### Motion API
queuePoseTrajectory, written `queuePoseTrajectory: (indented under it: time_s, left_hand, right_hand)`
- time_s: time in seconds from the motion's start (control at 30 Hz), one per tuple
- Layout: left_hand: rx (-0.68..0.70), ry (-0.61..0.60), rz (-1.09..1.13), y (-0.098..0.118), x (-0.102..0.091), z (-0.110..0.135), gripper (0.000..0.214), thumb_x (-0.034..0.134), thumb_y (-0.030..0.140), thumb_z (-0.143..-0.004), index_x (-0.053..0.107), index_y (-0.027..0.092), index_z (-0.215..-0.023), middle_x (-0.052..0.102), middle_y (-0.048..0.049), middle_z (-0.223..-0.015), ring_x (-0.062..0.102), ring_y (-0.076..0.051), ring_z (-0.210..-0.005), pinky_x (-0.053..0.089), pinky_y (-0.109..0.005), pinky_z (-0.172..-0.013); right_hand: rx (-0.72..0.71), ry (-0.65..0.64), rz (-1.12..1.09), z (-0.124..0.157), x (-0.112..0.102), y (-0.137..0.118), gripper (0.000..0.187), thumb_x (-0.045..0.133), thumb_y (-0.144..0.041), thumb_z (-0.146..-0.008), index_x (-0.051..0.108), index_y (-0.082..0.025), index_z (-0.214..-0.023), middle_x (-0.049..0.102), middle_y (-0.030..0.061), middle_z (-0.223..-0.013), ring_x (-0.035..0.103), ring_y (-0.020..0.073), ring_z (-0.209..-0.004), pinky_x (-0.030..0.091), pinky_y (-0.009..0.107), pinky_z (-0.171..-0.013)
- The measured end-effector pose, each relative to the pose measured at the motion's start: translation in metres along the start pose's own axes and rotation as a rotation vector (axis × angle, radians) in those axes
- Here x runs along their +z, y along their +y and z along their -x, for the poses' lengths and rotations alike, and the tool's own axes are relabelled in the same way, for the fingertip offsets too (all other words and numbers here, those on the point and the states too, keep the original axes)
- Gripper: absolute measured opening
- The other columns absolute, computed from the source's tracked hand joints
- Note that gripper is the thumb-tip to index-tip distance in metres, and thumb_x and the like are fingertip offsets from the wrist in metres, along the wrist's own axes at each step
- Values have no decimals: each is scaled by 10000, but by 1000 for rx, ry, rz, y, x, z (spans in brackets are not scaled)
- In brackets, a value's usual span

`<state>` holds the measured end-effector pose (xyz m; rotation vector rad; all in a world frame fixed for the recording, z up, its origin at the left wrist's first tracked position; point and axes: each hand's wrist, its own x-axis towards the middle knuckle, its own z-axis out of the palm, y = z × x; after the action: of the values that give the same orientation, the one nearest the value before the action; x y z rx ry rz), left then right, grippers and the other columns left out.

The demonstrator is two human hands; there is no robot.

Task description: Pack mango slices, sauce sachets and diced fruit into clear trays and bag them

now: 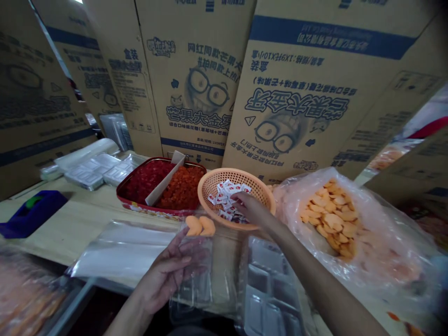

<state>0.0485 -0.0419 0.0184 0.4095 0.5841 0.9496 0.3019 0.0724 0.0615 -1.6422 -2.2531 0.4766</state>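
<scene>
My left hand (pixel 171 273) holds a clear plastic tray (pixel 196 275) near the table's front edge, fingers curled round its side. Two orange mango pieces (pixel 200 226) lie in the tray's far end. My right hand (pixel 250 209) reaches into an orange plastic basket (pixel 210 184) and pinches at the small white-and-red sachets (pixel 227 192) inside; whether one is between the fingers is unclear.
A red tin (pixel 154 210) holds red and orange bits split by a cardboard divider. A big plastic bag of mango pieces (pixel 332 219) lies right. Stacked clear trays (pixel 269 289), flat clear bags (pixel 122 252), a blue tape dispenser (pixel 31 212) and tall cartons (pixel 297 93) behind.
</scene>
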Motion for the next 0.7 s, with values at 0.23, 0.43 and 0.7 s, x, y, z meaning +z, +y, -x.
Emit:
queuePoseTrajectory:
  time_s: [0.23, 0.43, 0.7]
  left_hand:
    - [92, -2, 92, 22, -36, 8, 765, 490, 16, -729, 256, 378, -1361, 419, -80, -1374, 393, -324, -1241, 319, -565, -972]
    - [99, 11, 98, 32, -52, 2, 776, 481, 12, -737, 222, 366, -1378, 429, -83, -1368, 378, -306, -1256, 298, -560, -990]
    - [174, 11, 102, 43, -51, -7, 761, 515, -17, -699, 321, 347, -1338, 463, -76, -1337, 407, -303, -1235, 330, -537, -978]
  right_hand:
    - [100, -686, 37, -77, 38, 15, 451, 688, -84, -492, 647, -216, -922, 662, -13, -815, 593, 153, -684, 460, 224, -588]
    - [122, -622, -45, -80, 44, 19, 285, 606, -91, -569, 648, -171, -839, 626, -6, -761, 538, 100, -621, 396, 159, -493]
    - [205, -159, -451, -66, 10, -14, 199, 594, -353, -689, 545, -169, -745, 471, -56, -559, 380, 57, -437, 278, 173, -381]
